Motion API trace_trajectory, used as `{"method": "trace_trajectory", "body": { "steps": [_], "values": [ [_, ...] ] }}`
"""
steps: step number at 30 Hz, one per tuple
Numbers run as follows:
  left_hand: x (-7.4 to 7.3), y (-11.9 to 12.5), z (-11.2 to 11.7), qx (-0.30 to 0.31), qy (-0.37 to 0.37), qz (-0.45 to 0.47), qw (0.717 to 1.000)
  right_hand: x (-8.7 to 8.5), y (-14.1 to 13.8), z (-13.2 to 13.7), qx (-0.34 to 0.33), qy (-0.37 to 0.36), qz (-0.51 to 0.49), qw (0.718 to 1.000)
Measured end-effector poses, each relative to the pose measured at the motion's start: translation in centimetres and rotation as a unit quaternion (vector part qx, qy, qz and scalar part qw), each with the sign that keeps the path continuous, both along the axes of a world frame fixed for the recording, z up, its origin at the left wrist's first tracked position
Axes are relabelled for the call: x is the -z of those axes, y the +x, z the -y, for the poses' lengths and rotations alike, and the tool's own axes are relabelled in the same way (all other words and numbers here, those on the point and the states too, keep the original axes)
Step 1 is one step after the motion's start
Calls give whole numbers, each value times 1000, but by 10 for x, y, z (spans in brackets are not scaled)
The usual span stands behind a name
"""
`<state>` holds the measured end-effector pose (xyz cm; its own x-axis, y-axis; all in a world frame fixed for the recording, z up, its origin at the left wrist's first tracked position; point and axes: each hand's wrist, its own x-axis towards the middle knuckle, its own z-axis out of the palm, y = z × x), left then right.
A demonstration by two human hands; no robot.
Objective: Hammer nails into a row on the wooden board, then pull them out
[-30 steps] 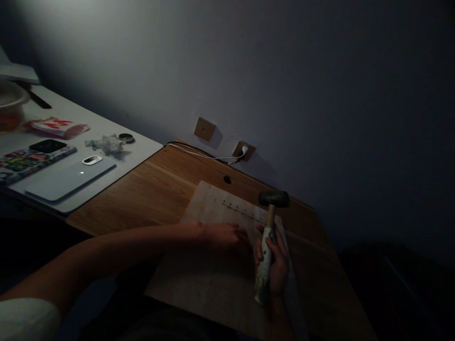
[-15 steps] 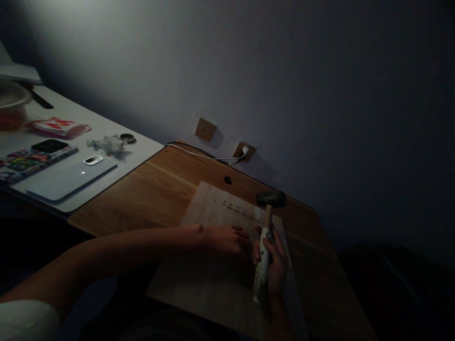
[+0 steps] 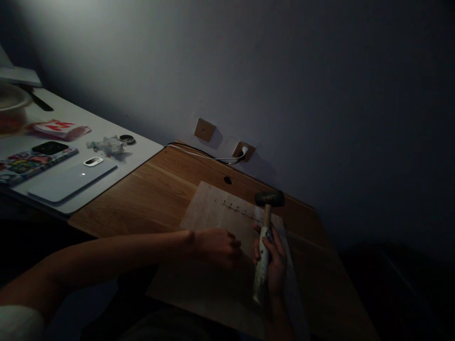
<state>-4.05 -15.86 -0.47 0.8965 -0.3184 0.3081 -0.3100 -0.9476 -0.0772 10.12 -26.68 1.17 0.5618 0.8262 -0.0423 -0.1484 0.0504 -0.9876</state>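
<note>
My right hand is wrapped round the handle of a hammer, held over the right side of a thin wooden board. The hammer has a dark, stubby head at its far end and a whitish, stained covering on the lower grip. To the left of it, my left hand is over the board with its fingers curled in; anything inside them is hidden. Past both hands, a pale strip with small dark spots along it, perhaps nails, lies on the board and runs toward the hammer.
The board lies on a wooden table against the wall. A plug sits in a wall socket, its cables along the table's back edge. On the white table at left are a silver phone, a patterned case, crumpled wrapping and a tub.
My left hand has drawn back left and slightly toward me, away from the right hand, its fingers now curled. The hammer and right hand have hardly moved.
</note>
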Motion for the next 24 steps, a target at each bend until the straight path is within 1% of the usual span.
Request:
{"method": "trace_trajectory", "body": {
  "steps": [3, 4, 6, 7, 8, 10, 12, 14, 16, 19, 22, 24],
  "values": [
    [-7, -4, -3, 0, 32, 50, 998, 2, 1, -1, -2, 3, 1, 1000],
    [-9, -5, -9, 2, 37, 65, 997, 2, 1, -1, -3, 7, 2, 1000],
    [-12, -9, -31, -7, 13, 83, 996, 3, 0, -2, -8, 15, 2, 1000],
    [-12, -12, -46, -26, -32, 87, 995, 3, 0, -2, -9, 21, 1, 1000],
    [-11, -17, -63, -54, -93, 92, 990, 3, -1, -2, -8, 25, 0, 1000],
    [-7, -26, -98, -120, -209, 131, 962, 3, -3, -3, -4, 30, 0, 1000],
    [2, -35, -127, -178, -274, 158, 932, 3, -4, -3, 0, 25, 1, 1000],
    [12, -41, -142, -207, -313, 162, 913, 4, -6, -3, -7, 16, 2, 1000],
    [21, -42, -147, -218, -325, 144, 909, 5, -6, -3, -20, 10, 3, 1000],
    [32, -37, -143, -228, -292, 114, 922, 4, -8, -1, -44, 4, 11, 999],
    [36, -32, -140, -238, -245, 114, 933, -1, -11, -1, -74, -15, 14, 997],
    [37, -31, -139, -244, -244, 121, 931, -5, -14, -4, -94, -30, 7, 995]
  ]
}}
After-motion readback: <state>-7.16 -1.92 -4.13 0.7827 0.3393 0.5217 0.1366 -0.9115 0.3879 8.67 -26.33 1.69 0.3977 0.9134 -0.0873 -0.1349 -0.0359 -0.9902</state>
